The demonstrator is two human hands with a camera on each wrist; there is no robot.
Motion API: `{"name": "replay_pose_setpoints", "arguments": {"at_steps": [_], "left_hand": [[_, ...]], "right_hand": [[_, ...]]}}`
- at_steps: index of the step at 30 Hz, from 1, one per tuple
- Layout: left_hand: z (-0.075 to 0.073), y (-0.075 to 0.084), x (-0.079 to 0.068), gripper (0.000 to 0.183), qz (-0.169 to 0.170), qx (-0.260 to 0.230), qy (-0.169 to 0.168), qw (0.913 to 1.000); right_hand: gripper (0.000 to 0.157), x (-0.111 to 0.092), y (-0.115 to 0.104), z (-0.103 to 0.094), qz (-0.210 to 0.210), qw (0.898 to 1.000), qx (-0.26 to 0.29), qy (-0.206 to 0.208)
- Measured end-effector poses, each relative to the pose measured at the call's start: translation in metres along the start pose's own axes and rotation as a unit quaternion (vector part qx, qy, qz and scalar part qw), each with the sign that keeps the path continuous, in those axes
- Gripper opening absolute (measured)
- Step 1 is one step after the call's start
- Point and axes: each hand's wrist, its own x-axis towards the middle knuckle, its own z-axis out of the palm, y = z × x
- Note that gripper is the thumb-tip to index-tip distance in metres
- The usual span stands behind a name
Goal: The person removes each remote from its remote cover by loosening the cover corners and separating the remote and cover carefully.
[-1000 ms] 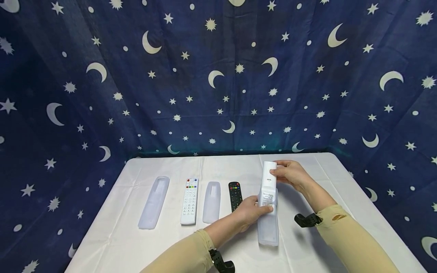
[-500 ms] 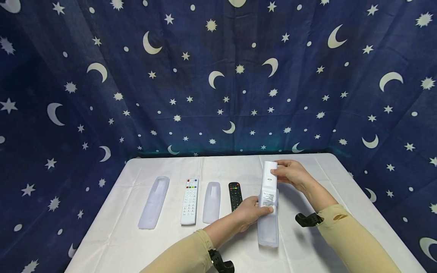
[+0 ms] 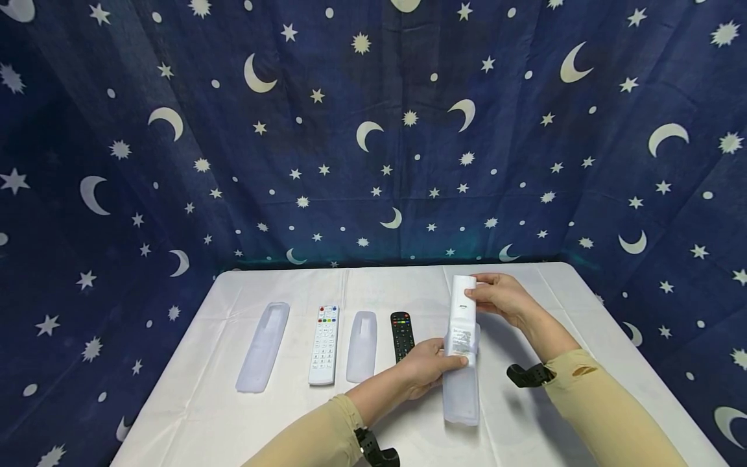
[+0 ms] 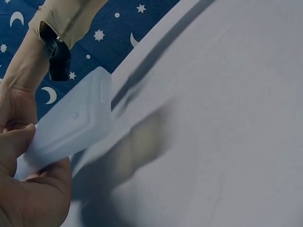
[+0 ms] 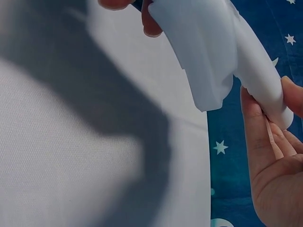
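A white remote control (image 3: 463,301), its back with a printed label facing up, sits partway inside a translucent protective cover (image 3: 461,399). My left hand (image 3: 425,368) grips the cover around its middle, thumb on top. At the far end, my right hand (image 3: 502,298) pinches the bare end of the remote. In the left wrist view, the cover's closed end (image 4: 71,120) points away from my fingers, above the table. From the right wrist, the cover's open edge (image 5: 208,85) stands apart from the remote (image 5: 259,66), which my thumb and fingers hold.
On the white table (image 3: 198,363) lie a long translucent cover (image 3: 263,350), another white remote (image 3: 323,347), a shorter translucent cover (image 3: 362,347) and a black remote (image 3: 402,332) partly behind my left hand. A dark blue star-and-moon cloth (image 3: 327,194) hangs behind.
Both hands, with the remote and cover between them, have shifted slightly to the right. The grips look the same, and the things on the table have stayed put.
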Motion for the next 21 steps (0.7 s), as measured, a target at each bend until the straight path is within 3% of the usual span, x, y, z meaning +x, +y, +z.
{"name": "replay_pose_setpoints", "arguments": {"at_steps": [10,21], "left_hand": [[-0.0018,-0.0042,-0.0007,0.034,0.015,-0.057,-0.046,0.9972],[-0.0027,-0.003,-0.0025,0.036,0.017,-0.058,-0.043,0.9973]], "right_hand": [[0.071,-0.0038,-0.0031,-0.0054,-0.006,1.0,0.023,-0.013],[0.071,-0.0041,-0.0042,-0.0061,-0.007,0.999,0.033,-0.017]]}}
